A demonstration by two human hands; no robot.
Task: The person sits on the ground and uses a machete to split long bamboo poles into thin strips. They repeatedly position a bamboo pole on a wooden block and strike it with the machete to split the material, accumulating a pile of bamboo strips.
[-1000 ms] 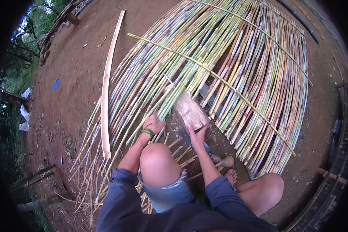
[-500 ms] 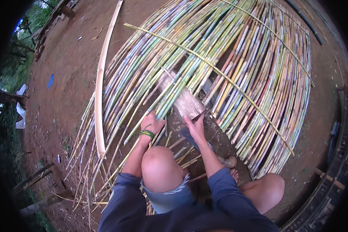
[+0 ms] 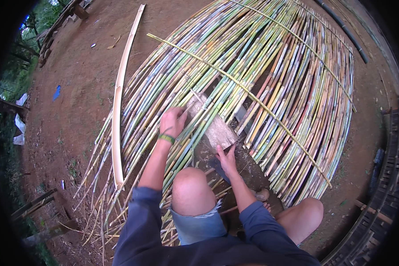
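My right hand [image 3: 227, 160] grips the near end of a rough wooden block [image 3: 221, 133], its thumb and fingers on either side of the edge. Several thin canes cross over the block's middle, hiding part of it. Over the canes [image 3: 155, 111], beside the block's far left edge, is my left hand [image 3: 172, 121]. Its thumb and forefinger are apart, and nothing shows between them; the other fingers are partly hidden. A dark blade-like tool [image 3: 219, 170] lies on the ground below my right hand.
One long cane [image 3: 235, 82] lies crosswise over the fanned canes, with another [image 3: 306, 33] farther off. A split bamboo half [image 3: 117, 115] rests along the left side. A dark pole [image 3: 343, 29] is at the far right, and a woven slatted edge [image 3: 381, 195] curves near the right rim.
My left hand has let go of the near cane ends and moved up and forward toward the block's far end. My right hand stays on the block's near end.
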